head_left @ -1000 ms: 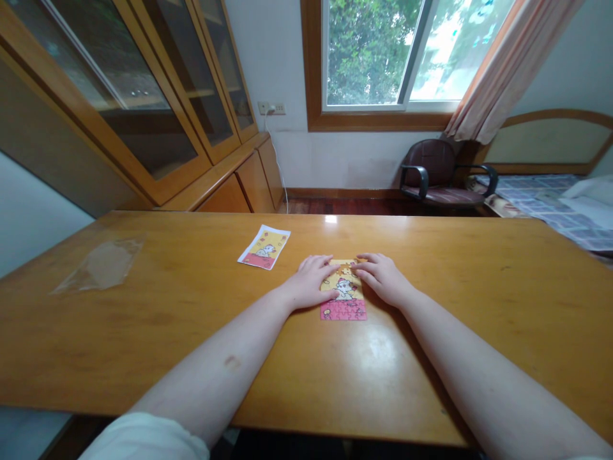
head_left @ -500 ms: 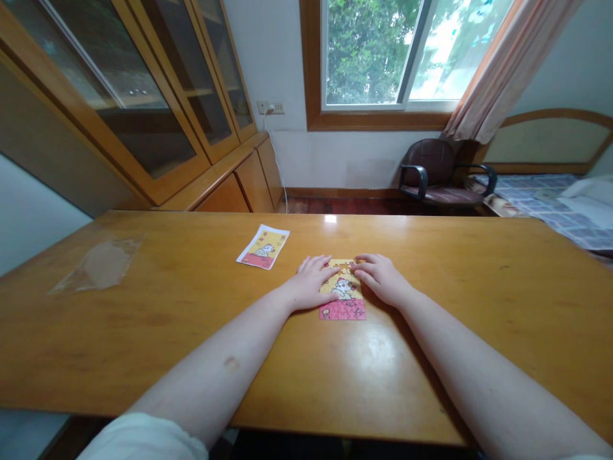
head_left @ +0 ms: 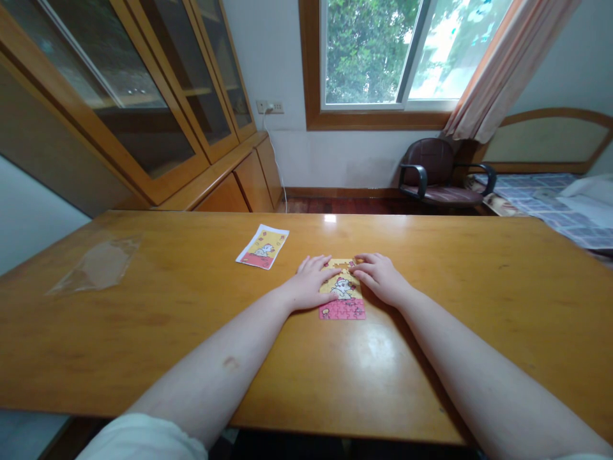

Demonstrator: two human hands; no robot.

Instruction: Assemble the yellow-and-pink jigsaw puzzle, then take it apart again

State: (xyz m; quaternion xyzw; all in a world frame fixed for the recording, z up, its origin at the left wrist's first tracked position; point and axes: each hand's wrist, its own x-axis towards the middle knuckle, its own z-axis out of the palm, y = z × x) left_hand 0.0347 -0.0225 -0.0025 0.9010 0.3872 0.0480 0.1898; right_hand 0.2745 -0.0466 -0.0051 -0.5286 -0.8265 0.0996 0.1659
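Head view: puzzle (head_left: 341, 310) partly under left hand (head_left: 310, 283), right hand (head_left: 380, 276) (left grip spread; right unclear).

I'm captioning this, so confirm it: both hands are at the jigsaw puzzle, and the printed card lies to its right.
The side is wrong: the head view shows the printed card lying left of the jigsaw puzzle. The left hand and right hand are indeed at the puzzle.

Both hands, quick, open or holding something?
Left hand: open, lying across the puzzle's left side.
Right hand: at the puzzle's upper right; can't tell if holding anything.
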